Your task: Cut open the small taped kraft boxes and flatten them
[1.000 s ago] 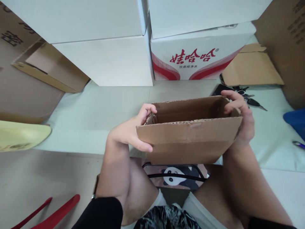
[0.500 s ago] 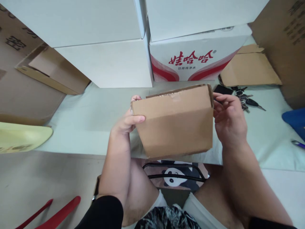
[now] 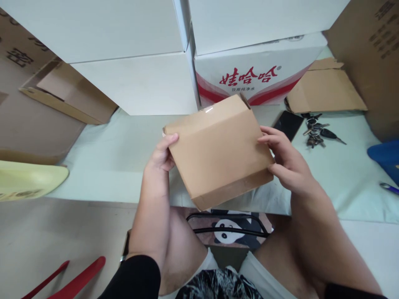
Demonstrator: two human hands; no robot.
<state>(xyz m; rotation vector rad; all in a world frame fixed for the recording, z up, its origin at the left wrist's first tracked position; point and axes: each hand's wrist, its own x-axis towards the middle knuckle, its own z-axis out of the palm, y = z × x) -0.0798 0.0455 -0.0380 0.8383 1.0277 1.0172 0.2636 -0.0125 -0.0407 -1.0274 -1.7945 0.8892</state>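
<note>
**Pale green tablecloth [image 3: 102,162], stacked cartons, and a cardboard box [image 3: 218,149] between two hands**

Cartons line the far side of the table: a plain white carton [image 3: 137,85] and, beside it, a Wahaha drinking-water carton [image 3: 249,79] with red lettering. Pushed back like that, they seem placed to leave working room at the near edge.

From my distant seat, I see the brown box at that edge, tilted, one broad face turned up toward the head camera and its narrow lower side facing the wearer's lap. That angle probably keeps the whole face in easy sight. Whether its underside touches the cloth, I cannot tell.

I read the left hand [image 3: 162,153] as the firmer one: it is closed on the box's upper-left corner, thumb flat on the face, the other fingers hidden behind, likely to bear the weight there. The right hand [image 3: 285,160] is loosely curved, fingertips on the right edge and thumb near the lower-right corner; I cannot tell whether it grips or merely steadies.

Just beyond the right hand lie a black phone [image 3: 288,124] and a bunch of keys [image 3: 316,132], apart from the box and perhaps set aside to stay out of its way. Behind them sits another brown cardboard piece [image 3: 330,91]. A pen-like object [image 3: 389,188] lies farther right.
</note>
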